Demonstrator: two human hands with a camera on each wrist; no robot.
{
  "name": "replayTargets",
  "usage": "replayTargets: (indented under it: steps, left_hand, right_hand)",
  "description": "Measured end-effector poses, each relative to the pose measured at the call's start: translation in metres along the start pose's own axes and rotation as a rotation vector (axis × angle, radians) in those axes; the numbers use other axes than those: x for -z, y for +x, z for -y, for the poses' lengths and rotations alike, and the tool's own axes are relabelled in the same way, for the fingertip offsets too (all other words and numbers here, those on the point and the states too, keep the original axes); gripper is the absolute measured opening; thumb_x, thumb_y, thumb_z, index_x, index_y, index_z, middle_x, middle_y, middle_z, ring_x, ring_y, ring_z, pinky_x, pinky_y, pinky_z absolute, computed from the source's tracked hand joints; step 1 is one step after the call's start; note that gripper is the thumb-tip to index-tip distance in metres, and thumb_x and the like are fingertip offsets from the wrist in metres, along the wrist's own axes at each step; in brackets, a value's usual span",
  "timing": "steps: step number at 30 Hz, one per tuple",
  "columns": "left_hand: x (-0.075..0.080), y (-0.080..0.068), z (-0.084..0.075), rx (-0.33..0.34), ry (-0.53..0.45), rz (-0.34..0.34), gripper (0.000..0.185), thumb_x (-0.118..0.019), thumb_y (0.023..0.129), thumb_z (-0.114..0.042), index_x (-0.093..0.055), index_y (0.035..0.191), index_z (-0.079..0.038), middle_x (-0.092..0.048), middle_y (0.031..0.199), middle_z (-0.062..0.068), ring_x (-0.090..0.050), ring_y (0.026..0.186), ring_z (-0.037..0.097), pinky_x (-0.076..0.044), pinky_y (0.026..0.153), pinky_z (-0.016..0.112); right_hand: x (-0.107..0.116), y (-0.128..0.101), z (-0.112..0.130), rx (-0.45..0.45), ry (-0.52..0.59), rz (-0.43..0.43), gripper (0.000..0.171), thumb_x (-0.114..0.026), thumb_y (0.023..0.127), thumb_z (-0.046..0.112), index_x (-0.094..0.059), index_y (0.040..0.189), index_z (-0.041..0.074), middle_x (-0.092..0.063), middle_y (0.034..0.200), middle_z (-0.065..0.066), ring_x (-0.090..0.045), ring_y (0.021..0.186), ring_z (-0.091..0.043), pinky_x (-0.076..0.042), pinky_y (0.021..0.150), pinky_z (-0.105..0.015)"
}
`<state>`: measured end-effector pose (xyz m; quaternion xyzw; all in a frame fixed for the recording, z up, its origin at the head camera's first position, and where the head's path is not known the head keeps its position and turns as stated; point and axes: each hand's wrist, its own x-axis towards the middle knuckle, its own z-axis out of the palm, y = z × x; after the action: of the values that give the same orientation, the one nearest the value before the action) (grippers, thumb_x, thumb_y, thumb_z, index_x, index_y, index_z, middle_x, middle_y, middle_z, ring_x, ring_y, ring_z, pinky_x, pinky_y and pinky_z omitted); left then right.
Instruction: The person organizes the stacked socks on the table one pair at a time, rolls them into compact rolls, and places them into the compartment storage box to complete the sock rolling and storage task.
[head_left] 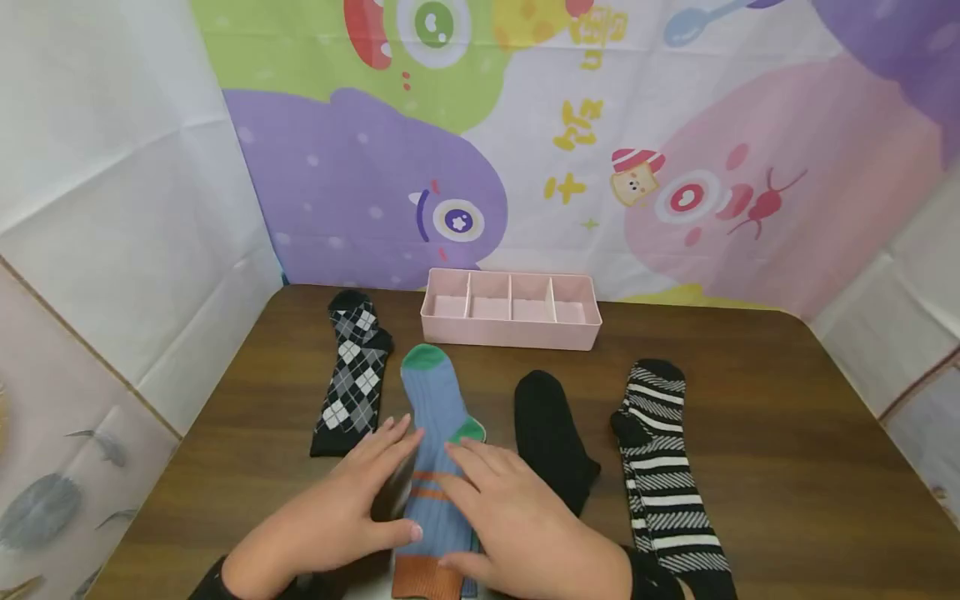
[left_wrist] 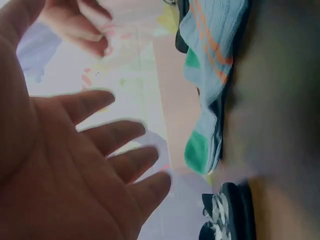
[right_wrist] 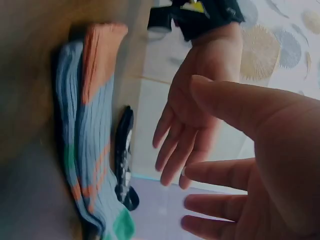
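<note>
A blue pair of socks with green toe and heel, orange stripes and an orange cuff lies lengthwise on the brown table. My left hand is over its left side, fingers spread and fairly straight. Over the right side is my right hand, also with extended fingers. Both wrist views show a gap between the palms and the blue socks, and neither hand holds anything. Nearest my left fingertips is a black-and-grey argyle sock. A plain black sock lies beyond my right hand, which overlaps its lower end.
At the table's back stands a pink box with several compartments. A black-and-white striped sock lies at the right. Behind the table hangs a cartoon-printed cloth, with white cloth at the side.
</note>
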<state>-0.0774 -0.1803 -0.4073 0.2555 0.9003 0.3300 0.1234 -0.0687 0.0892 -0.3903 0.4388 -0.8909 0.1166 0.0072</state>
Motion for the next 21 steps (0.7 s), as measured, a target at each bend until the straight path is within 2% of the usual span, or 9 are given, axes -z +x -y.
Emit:
replayTargets:
  steps: [2, 5, 9, 12, 14, 16, 19, 21]
  left_hand:
    - [-0.001, -0.001, 0.001, -0.008, -0.049, 0.029, 0.092, -0.074, 0.092, -0.053, -0.031, 0.163, -0.014, -0.02, 0.169, 0.01, -0.012, 0.155, 0.037, -0.026, 0.112, 0.07]
    - [-0.003, -0.002, -0.001, -0.01, -0.084, 0.061, 0.085, -0.074, 0.092, -0.052, -0.039, 0.159, -0.013, -0.027, 0.167, 0.009, -0.018, 0.154, 0.035, -0.03, 0.111, 0.067]
    - [-0.008, -0.002, -0.008, -0.008, -0.112, 0.128, 0.074, -0.072, 0.092, -0.055, -0.051, 0.152, -0.016, -0.035, 0.163, 0.007, -0.027, 0.151, 0.033, -0.035, 0.11, 0.065]
    - [-0.014, 0.0, -0.011, -0.023, -0.112, 0.178, 0.066, -0.071, 0.092, -0.057, -0.056, 0.146, -0.022, -0.044, 0.156, 0.0, -0.04, 0.143, 0.026, -0.043, 0.108, 0.055]
    - [-0.017, 0.002, -0.012, -0.028, -0.096, 0.197, 0.055, -0.073, 0.092, -0.056, -0.062, 0.135, -0.024, -0.056, 0.141, -0.006, -0.051, 0.129, 0.018, -0.049, 0.102, 0.044]
    - [-0.018, 0.002, -0.012, -0.023, -0.122, 0.219, 0.039, -0.076, 0.091, -0.05, -0.066, 0.12, -0.025, -0.063, 0.117, -0.011, -0.059, 0.106, 0.01, -0.053, 0.087, 0.033]
    - [-0.02, 0.002, -0.011, -0.011, -0.164, 0.253, 0.026, -0.082, 0.088, -0.04, -0.064, 0.097, -0.025, -0.059, 0.086, -0.013, -0.056, 0.078, 0.005, -0.051, 0.067, 0.026]
    - [-0.022, 0.001, -0.009, -0.018, -0.195, 0.277, 0.024, -0.084, 0.086, -0.033, -0.062, 0.093, -0.025, -0.057, 0.078, -0.012, -0.054, 0.07, 0.003, -0.048, 0.06, 0.024]
  right_hand:
    - [-0.003, 0.002, 0.001, 0.007, 0.019, 0.038, 0.07, -0.07, 0.091, 0.06, -0.056, 0.144, 0.017, -0.051, 0.144, 0.002, -0.05, 0.129, -0.018, -0.044, 0.107, -0.043]
    - [-0.007, 0.003, 0.001, 0.004, 0.028, 0.102, 0.064, -0.071, 0.09, 0.062, -0.061, 0.135, 0.017, -0.057, 0.126, 0.008, -0.053, 0.11, -0.01, -0.05, 0.097, -0.035]
    - [-0.014, 0.001, 0.0, 0.04, -0.008, 0.158, 0.057, -0.068, 0.091, 0.064, -0.065, 0.123, 0.017, -0.061, 0.115, 0.008, -0.055, 0.101, -0.007, -0.051, 0.087, -0.03]
    - [-0.017, -0.001, -0.001, 0.035, 0.017, 0.2, 0.05, -0.069, 0.091, 0.062, -0.067, 0.116, 0.018, -0.064, 0.11, 0.01, -0.057, 0.1, -0.006, -0.051, 0.087, -0.03]
    - [-0.017, 0.0, -0.001, 0.012, 0.033, 0.224, 0.043, -0.075, 0.089, 0.057, -0.067, 0.109, 0.02, -0.063, 0.102, 0.012, -0.056, 0.094, -0.004, -0.051, 0.086, -0.03]
    - [-0.018, 0.002, -0.002, 0.0, 0.041, 0.233, 0.036, -0.081, 0.086, 0.05, -0.067, 0.102, 0.021, -0.06, 0.092, 0.015, -0.054, 0.087, -0.002, -0.05, 0.083, -0.029]
    - [-0.022, 0.003, -0.002, 0.014, 0.02, 0.227, 0.035, -0.086, 0.081, 0.046, -0.065, 0.095, 0.022, -0.053, 0.083, 0.016, -0.049, 0.079, -0.002, -0.049, 0.078, -0.027]
    - [-0.025, 0.004, -0.001, 0.03, 0.013, 0.232, 0.034, -0.086, 0.082, 0.047, -0.065, 0.094, 0.022, -0.052, 0.082, 0.016, -0.048, 0.078, -0.001, -0.047, 0.076, -0.026]
